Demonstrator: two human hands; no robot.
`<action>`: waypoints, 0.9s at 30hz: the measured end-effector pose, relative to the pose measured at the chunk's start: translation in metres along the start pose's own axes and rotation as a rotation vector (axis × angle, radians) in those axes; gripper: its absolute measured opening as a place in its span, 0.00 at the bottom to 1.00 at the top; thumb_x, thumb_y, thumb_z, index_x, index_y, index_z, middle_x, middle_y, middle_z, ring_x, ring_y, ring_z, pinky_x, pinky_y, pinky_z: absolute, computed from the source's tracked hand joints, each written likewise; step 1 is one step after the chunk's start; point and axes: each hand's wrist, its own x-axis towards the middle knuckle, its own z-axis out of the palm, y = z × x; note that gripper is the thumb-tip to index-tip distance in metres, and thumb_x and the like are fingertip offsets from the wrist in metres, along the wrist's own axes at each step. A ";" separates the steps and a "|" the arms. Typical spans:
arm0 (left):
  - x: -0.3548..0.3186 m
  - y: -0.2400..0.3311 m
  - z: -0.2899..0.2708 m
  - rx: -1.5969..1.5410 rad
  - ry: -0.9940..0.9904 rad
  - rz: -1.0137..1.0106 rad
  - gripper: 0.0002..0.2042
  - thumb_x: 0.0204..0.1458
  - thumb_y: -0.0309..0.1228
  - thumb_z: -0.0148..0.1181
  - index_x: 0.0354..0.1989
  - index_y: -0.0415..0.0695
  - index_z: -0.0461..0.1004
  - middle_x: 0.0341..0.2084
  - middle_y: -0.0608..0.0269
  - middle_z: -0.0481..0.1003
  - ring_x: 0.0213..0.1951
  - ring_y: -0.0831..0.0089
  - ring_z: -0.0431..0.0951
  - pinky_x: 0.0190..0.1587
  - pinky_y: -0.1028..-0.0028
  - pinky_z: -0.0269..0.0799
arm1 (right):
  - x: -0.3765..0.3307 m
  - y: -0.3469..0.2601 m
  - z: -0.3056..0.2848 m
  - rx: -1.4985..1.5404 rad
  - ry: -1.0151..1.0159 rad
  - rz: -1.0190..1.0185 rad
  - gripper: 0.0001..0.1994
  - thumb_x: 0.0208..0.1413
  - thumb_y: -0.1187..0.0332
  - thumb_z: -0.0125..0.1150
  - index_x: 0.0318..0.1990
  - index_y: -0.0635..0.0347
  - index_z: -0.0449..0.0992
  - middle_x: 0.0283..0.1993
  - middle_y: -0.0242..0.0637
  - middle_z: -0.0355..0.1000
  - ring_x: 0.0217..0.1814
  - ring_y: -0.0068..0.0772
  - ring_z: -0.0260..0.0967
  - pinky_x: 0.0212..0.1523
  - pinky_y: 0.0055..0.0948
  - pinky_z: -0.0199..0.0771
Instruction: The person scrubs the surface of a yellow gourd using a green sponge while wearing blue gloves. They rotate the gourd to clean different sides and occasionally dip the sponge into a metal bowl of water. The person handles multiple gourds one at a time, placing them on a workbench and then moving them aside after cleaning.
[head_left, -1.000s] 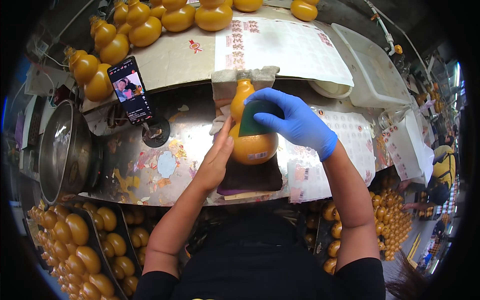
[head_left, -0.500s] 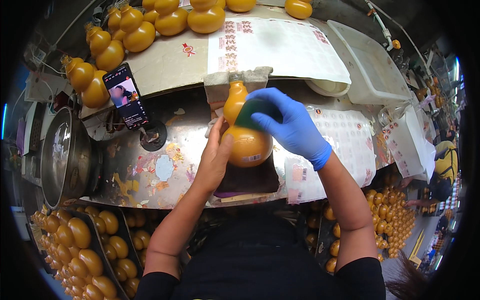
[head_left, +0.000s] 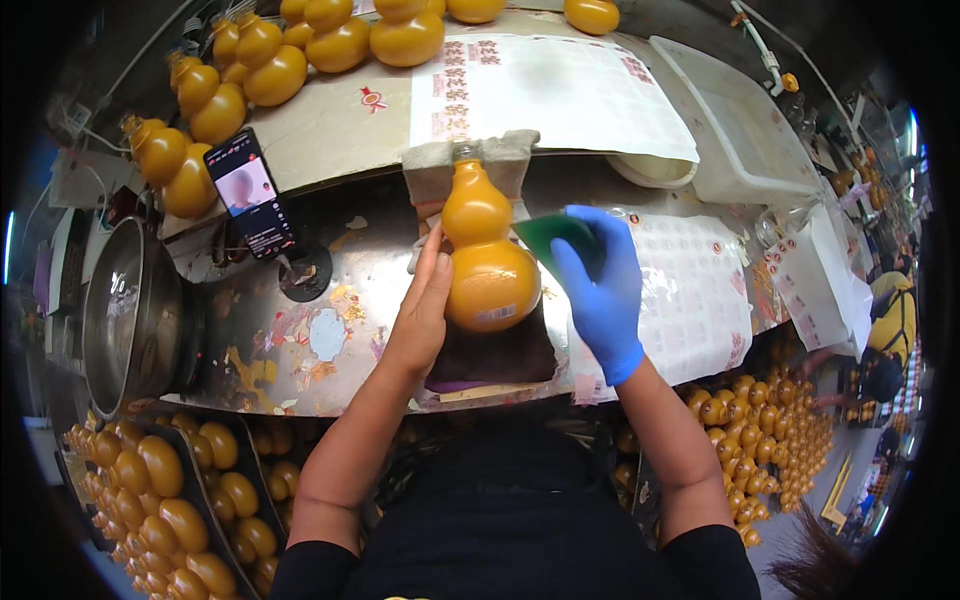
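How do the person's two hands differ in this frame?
The left hand is bare; the right hand wears a blue glove. The left hand lies flat against the side of the gourd; the right hand is off it, holding a green pad. Both are over the metal bench.

A glossy amber-yellow gourd-shaped bottle point(head_left: 487, 255) lies on the metal worktop, neck pointing far, on a dark cloth pad. A green scouring pad point(head_left: 553, 238) sits just right of it.

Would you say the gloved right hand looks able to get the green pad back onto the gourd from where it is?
Probably yes: the right hand holds the green pad just beside the gourd, nothing between them; the left hand steadies its other side.
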 end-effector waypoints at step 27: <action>-0.003 -0.001 -0.013 -0.025 -0.035 -0.025 0.27 0.67 0.40 0.39 0.71 0.44 0.45 0.66 0.56 0.55 0.67 0.68 0.53 0.67 0.71 0.47 | -0.048 -0.034 0.009 -0.382 -0.406 -0.705 0.17 0.37 0.76 0.65 0.41 0.51 0.79 0.43 0.28 0.75 0.40 0.28 0.71 0.31 0.25 0.69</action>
